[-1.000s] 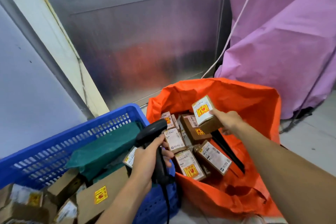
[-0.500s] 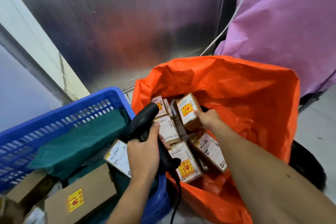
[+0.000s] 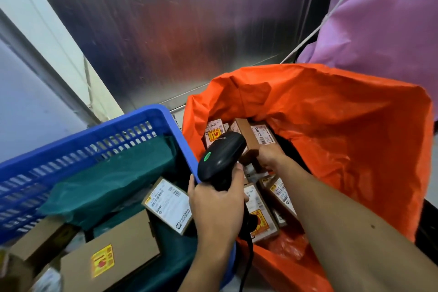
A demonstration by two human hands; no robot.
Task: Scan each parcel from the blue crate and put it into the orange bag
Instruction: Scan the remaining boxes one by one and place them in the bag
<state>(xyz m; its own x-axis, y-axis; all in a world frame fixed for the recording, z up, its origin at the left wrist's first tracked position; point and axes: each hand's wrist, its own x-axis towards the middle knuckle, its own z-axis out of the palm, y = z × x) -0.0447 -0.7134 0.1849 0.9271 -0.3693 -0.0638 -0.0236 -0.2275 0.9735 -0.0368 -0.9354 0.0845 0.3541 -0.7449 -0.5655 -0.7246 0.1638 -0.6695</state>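
— What is sitting in the crate (image 3: pixel 78 149)?
— Boxes and green wrap, at 8 o'clock. Left hand (image 3: pixel 216 206) is gripping the scanner (image 3: pixel 221 157).
— And the bag (image 3: pixel 343 140)?
— Right hand (image 3: pixel 270 157) is clutching a parcel (image 3: pixel 254 140) inside it, at 1 o'clock, among others.

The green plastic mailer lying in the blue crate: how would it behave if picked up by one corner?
The green mailer would probably droop and fold, since its surface is already creased and sagging over the boxes beneath. The glossy film looks slippery, so a pinch may slide. It seems flat, so likely light, though its contents are hidden.
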